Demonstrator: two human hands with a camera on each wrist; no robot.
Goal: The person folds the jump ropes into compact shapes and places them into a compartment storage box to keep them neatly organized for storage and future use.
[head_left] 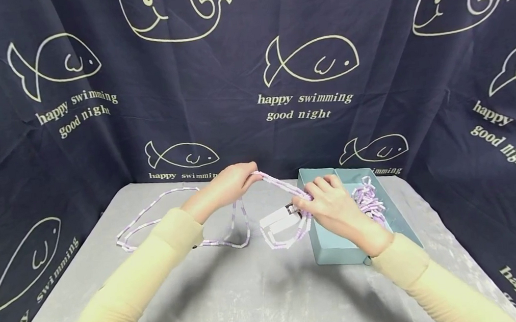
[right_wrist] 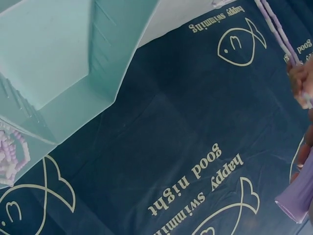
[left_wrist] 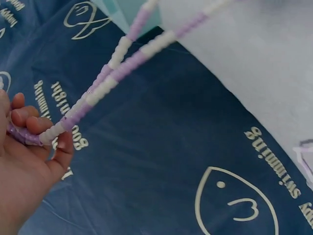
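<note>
My left hand [head_left: 230, 184] grips a doubled strand of a purple and white beaded jump rope [head_left: 280, 183], held above the table. In the left wrist view, its fingers curl around the two beaded strands [left_wrist: 102, 88]. The strand runs taut to my right hand [head_left: 331, 205], which holds the gathered rope over the near left side of the box. Below the right hand hang a loop of beads and pale handles [head_left: 281, 220] with dark ends. A light purple handle [right_wrist: 296, 196] shows at the edge of the right wrist view, beside the fingers.
A teal box [head_left: 340, 256] with a divider stands at the right. Inside lies a bunched purple and white beaded rope [head_left: 369, 200]. More beaded rope [head_left: 126, 236] lies in loose loops at the left of the grey table [head_left: 252, 304]. Dark fish-print cloth [head_left: 235, 106] hangs behind.
</note>
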